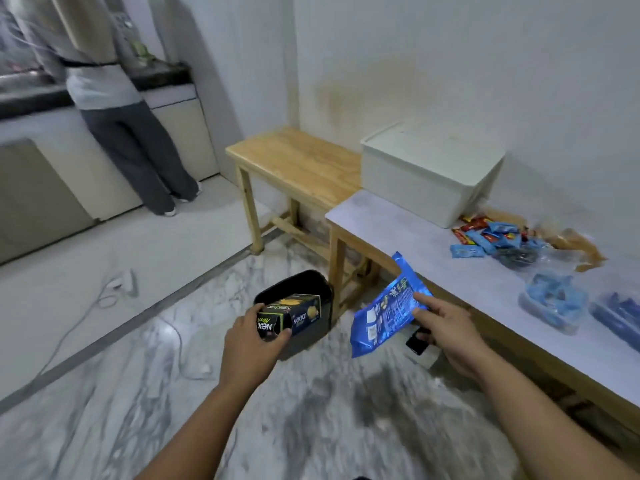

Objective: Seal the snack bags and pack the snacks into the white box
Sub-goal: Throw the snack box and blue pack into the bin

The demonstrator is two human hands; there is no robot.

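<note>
While your left hand [254, 336] grips the biscuit box [292, 315] and your right-hand fingers [427, 304] pinch the blue bag [384, 311], that loose pinch could drop it short of the lidded white box [429, 174].

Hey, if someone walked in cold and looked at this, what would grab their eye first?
Probably the two hands out front: the left hand grips a dark biscuit box over a black bin on the floor, and the right hand holds a bright blue snack bag. Next, the white box, lid on, on the table against the wall, with a heap of small snack packets beside it.
</note>
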